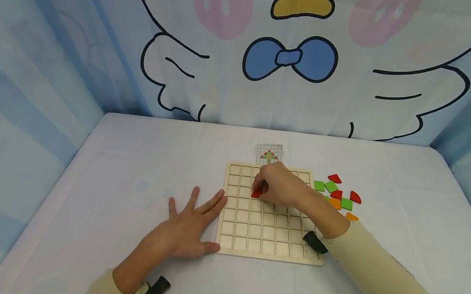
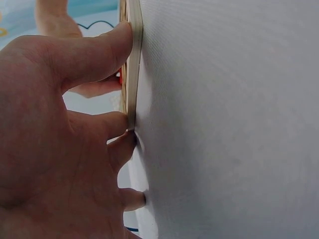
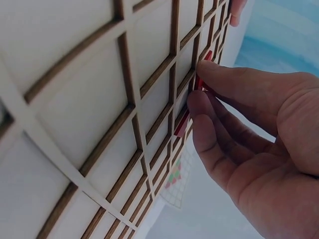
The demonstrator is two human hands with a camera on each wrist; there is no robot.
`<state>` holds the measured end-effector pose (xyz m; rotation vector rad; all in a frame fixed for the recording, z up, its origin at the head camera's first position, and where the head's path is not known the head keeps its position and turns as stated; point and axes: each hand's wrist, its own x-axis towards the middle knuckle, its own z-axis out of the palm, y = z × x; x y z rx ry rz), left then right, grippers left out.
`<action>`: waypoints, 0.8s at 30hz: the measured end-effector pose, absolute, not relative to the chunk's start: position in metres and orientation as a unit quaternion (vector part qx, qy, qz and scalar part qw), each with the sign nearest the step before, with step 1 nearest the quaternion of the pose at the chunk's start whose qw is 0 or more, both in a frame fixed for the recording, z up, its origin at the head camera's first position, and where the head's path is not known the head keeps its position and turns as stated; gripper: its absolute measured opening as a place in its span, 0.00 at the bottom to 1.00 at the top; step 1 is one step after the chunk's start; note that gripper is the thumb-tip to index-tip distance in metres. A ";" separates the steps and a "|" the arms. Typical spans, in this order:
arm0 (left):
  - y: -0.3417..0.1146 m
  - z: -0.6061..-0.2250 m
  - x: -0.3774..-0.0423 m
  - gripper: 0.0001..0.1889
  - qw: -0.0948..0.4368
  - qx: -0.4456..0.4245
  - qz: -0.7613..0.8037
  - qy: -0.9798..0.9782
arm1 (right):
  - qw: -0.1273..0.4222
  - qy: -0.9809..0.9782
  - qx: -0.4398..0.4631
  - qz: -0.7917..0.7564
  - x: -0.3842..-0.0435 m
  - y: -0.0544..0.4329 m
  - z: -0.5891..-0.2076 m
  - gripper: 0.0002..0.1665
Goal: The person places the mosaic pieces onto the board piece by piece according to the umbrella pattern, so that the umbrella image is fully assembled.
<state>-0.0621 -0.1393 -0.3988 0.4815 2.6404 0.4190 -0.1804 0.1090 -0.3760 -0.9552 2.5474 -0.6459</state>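
A wooden grid board (image 1: 240, 243) lies flat on the table, its squares divided by raised strips. My left hand (image 1: 186, 230) spreads its fingers at the board's left side; in the left wrist view the thumb (image 2: 122, 47) touches the board's edge (image 2: 132, 89). Over the upper left part of the grid, my right hand (image 1: 281, 185) pinches a small red tile (image 1: 257, 193) between thumb and fingers, low over the squares. Red also shows beside the right thumb and below the fingertips (image 3: 203, 107) in the right wrist view, the rest being hidden by the fingers.
Right of the board lie several loose tiles: red (image 1: 356, 197), green (image 1: 346, 204) and orange (image 1: 352, 216), some overlapped by the right arm in view. A small pattern card (image 1: 278, 150) with a coloured figure lies beyond the board's far edge. A printed curtain (image 1: 224, 96) hangs behind the table.
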 end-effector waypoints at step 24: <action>-0.139 -0.403 -0.062 0.52 0.207 0.171 0.151 0.951 | 0.162 0.896 -0.352 -0.217 -0.180 0.111 -0.377 0.09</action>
